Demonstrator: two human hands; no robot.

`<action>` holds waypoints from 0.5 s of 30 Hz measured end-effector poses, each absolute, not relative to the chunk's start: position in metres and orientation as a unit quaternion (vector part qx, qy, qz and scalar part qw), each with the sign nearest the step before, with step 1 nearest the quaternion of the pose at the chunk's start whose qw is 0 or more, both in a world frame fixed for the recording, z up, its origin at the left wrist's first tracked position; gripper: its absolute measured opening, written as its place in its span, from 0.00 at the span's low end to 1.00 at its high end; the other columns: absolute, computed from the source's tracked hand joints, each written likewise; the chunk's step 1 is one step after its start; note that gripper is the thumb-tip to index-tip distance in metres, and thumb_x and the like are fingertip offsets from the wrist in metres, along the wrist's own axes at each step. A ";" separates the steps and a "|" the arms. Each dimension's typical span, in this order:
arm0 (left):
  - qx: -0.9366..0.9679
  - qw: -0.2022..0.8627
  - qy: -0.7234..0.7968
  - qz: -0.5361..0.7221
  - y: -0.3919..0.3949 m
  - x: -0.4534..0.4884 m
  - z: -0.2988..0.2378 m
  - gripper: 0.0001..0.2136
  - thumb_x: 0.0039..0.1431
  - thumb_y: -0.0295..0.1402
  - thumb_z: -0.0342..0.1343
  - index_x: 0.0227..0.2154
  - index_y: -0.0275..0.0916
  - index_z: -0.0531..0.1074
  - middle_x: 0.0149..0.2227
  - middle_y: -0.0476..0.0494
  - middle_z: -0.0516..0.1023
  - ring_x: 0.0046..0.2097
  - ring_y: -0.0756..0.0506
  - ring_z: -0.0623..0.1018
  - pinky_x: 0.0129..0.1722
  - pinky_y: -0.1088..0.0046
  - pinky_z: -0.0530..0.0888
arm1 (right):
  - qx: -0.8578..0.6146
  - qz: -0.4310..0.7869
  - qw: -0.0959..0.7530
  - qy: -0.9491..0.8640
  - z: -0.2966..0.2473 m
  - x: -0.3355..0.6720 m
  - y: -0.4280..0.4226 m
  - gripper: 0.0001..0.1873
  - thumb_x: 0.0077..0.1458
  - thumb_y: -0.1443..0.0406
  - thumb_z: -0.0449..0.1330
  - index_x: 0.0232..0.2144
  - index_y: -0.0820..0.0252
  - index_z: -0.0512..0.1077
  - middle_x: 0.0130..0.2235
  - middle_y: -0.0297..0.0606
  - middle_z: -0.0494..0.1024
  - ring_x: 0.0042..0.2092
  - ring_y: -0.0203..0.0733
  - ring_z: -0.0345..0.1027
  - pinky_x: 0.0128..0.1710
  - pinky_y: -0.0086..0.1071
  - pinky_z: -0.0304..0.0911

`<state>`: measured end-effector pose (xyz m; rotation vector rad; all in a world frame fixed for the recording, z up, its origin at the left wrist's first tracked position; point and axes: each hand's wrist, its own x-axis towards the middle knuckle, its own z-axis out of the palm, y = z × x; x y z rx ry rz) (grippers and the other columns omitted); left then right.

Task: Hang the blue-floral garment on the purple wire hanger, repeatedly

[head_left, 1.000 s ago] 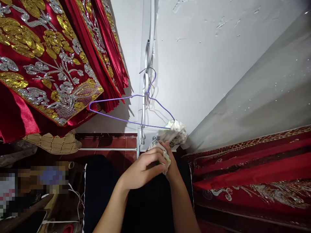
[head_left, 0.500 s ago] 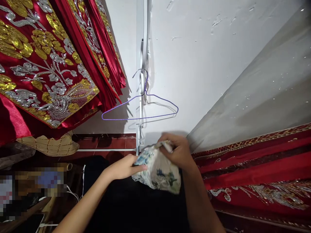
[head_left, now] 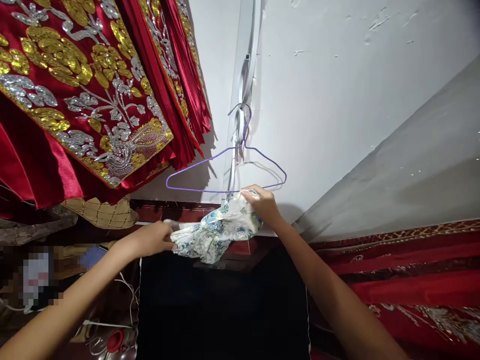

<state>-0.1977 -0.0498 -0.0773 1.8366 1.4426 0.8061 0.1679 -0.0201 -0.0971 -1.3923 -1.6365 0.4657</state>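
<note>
A small white cloth with blue and green floral print (head_left: 215,231) is stretched between both my hands. My left hand (head_left: 152,239) pinches its left end, fingers closed. My right hand (head_left: 262,202) grips its upper right corner, raised close under the bottom bar of a purple wire hanger (head_left: 225,167). The hanger hangs from a white pipe (head_left: 243,90) on the wall, with nothing on it. Below the cloth lies black fabric (head_left: 221,310).
Red satin drapes with gold and silver embroidery (head_left: 75,90) hang at the upper left. More red embroidered fabric (head_left: 405,270) lies at the right under a grey sheet (head_left: 405,170). A woven beige item (head_left: 101,212), white cables (head_left: 123,295) and a red object (head_left: 114,341) are at the lower left.
The cloth came off the hanger's right end, was bunched low in both hands, and is now pulled wide and lifted toward the hanger. The hanger swung back level.
</note>
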 end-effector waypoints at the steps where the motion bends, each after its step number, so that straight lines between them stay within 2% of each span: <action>1: 0.718 0.313 0.547 0.294 -0.045 -0.199 -0.071 0.15 0.34 0.43 0.72 0.15 0.45 0.70 0.20 0.47 0.74 0.23 0.41 0.75 0.27 0.70 0.65 | -0.560 0.179 0.453 -0.670 -0.095 0.169 -0.028 0.14 0.59 0.56 0.58 0.37 0.58 0.78 0.40 0.40 0.83 0.42 0.46 0.74 0.44 0.34 0.65; 4: 0.806 0.236 0.502 0.207 -0.027 -0.195 -0.041 0.11 0.43 0.40 0.67 0.18 0.44 0.72 0.27 0.43 0.77 0.30 0.39 0.77 0.34 0.68 0.68 | -0.561 0.144 0.441 -0.685 -0.082 0.175 -0.046 0.14 0.60 0.55 0.57 0.33 0.57 0.76 0.34 0.37 0.81 0.35 0.42 0.72 0.36 0.32 0.62; 7: 0.846 0.148 0.472 0.202 -0.011 -0.186 -0.007 0.06 0.51 0.36 0.61 0.22 0.42 0.73 0.30 0.43 0.76 0.31 0.41 0.75 0.36 0.68 0.68 | -0.577 0.123 0.427 -0.685 -0.068 0.185 -0.055 0.15 0.60 0.54 0.57 0.29 0.57 0.74 0.28 0.34 0.77 0.31 0.40 0.68 0.33 0.31 0.59; 9: 0.861 0.135 0.437 0.223 -0.005 -0.176 0.008 0.06 0.55 0.35 0.57 0.25 0.40 0.72 0.33 0.43 0.77 0.35 0.41 0.75 0.39 0.68 0.68 | -0.580 0.129 0.424 -0.683 -0.063 0.189 -0.059 0.15 0.60 0.53 0.58 0.28 0.56 0.73 0.28 0.34 0.77 0.31 0.40 0.68 0.32 0.31 0.59; 13: 0.872 0.139 0.359 0.304 0.002 -0.146 0.023 0.04 0.58 0.32 0.53 0.30 0.38 0.71 0.44 0.41 0.77 0.45 0.41 0.75 0.49 0.67 0.68 | -0.555 0.178 0.421 -0.695 -0.064 0.182 -0.067 0.16 0.60 0.53 0.58 0.29 0.57 0.76 0.31 0.36 0.79 0.33 0.42 0.71 0.34 0.32 0.62; 15: 0.868 0.147 0.341 0.330 0.006 -0.129 0.026 0.09 0.58 0.29 0.52 0.41 0.38 0.72 0.46 0.42 0.77 0.46 0.42 0.75 0.49 0.68 0.69 | -0.548 0.192 0.409 -0.704 -0.064 0.175 -0.074 0.13 0.59 0.54 0.59 0.36 0.56 0.77 0.36 0.37 0.81 0.36 0.44 0.73 0.36 0.33 0.65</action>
